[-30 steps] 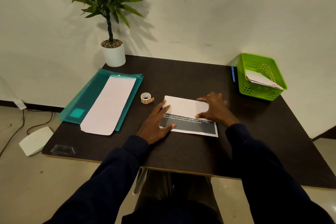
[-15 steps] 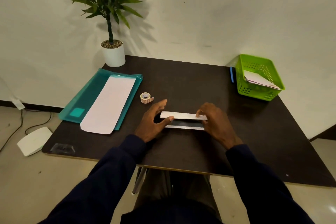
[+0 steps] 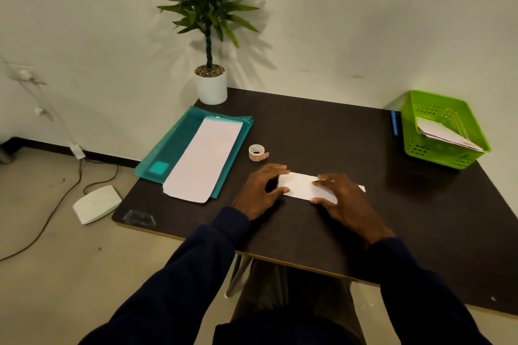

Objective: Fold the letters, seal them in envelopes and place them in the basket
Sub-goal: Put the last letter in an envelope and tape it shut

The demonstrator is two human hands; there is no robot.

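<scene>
Head view, letter: a white letter (image 3: pixel 301 186), folded down to a narrow strip, lies flat on the dark surface (image 3: pixel 322 126) in front of the person.
Head view, left hand: the left hand (image 3: pixel 259 190) is half open, its thumb and fingers set around the left end of the strip; whether it pinches the paper or only steadies it I cannot tell.
Head view, right hand: the right hand (image 3: pixel 340 199) lies open and flat, palm down, pressing on the right half of the strip; only the far right tip of the paper shows past it.
Head view, envelope: a long white envelope (image 3: pixel 203 159) rests on a teal folder (image 3: pixel 173 148) to the left, apart from the hands and not yet in use.
Head view, tape: a small roll of tape (image 3: pixel 256 152) stands between the folder and the hands, near the left hand.
Head view, basket: a green basket (image 3: pixel 420 145) sits at the far right corner, well apart from the letter, with white paper items (image 3: pixel 443 134) already in it.
Progress: this letter looks folded and is being pressed flat, by my reading. Left to do: slide it into the envelope, seal it, carry it to the basket. The items in the basket suggest other letters are finished.
</scene>
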